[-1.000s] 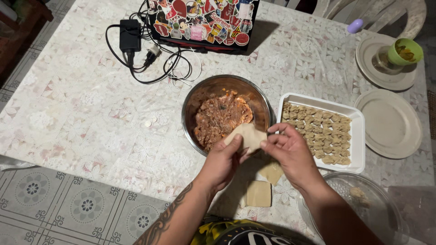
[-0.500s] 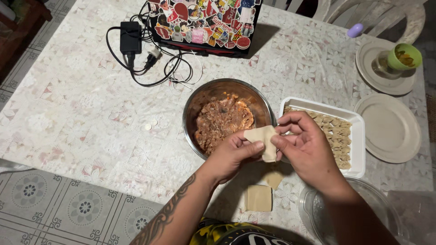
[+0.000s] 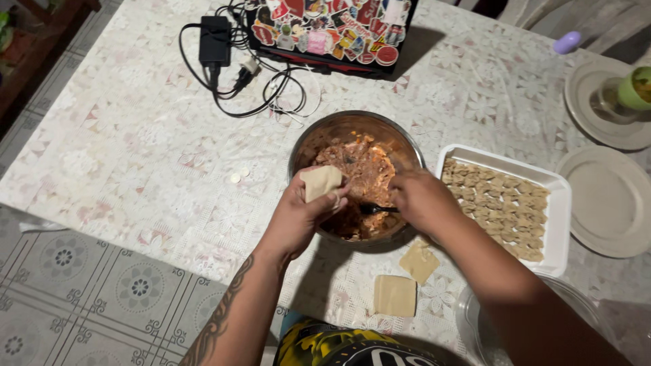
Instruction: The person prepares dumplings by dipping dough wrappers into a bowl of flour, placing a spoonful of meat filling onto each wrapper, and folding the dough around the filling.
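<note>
My left hand [image 3: 298, 213] holds a pale square dumpling wrapper [image 3: 321, 181] flat on its fingers, over the near left rim of a steel bowl [image 3: 400, 139]. The bowl is filled with reddish-brown minced filling [image 3: 363, 166]. My right hand [image 3: 422, 198] grips a dark utensil [image 3: 375, 209] whose tip is in the filling at the near side of the bowl. Two more loose wrappers [image 3: 395, 295] lie on the tablecloth just in front of the bowl, under my right forearm.
A white foam tray [image 3: 559, 203] with several folded dumplings sits right of the bowl. Two empty plates [image 3: 614, 203] and a green cup [image 3: 637, 88] stand at far right. A clear lid [image 3: 475, 318] is near right. A stickered laptop [image 3: 332, 30] and charger cables [image 3: 224, 51] lie behind.
Both hands held the wrapper together before. Now my left hand alone holds it, moved left over the bowl, and my right hand has taken the dark utensil in the filling.
</note>
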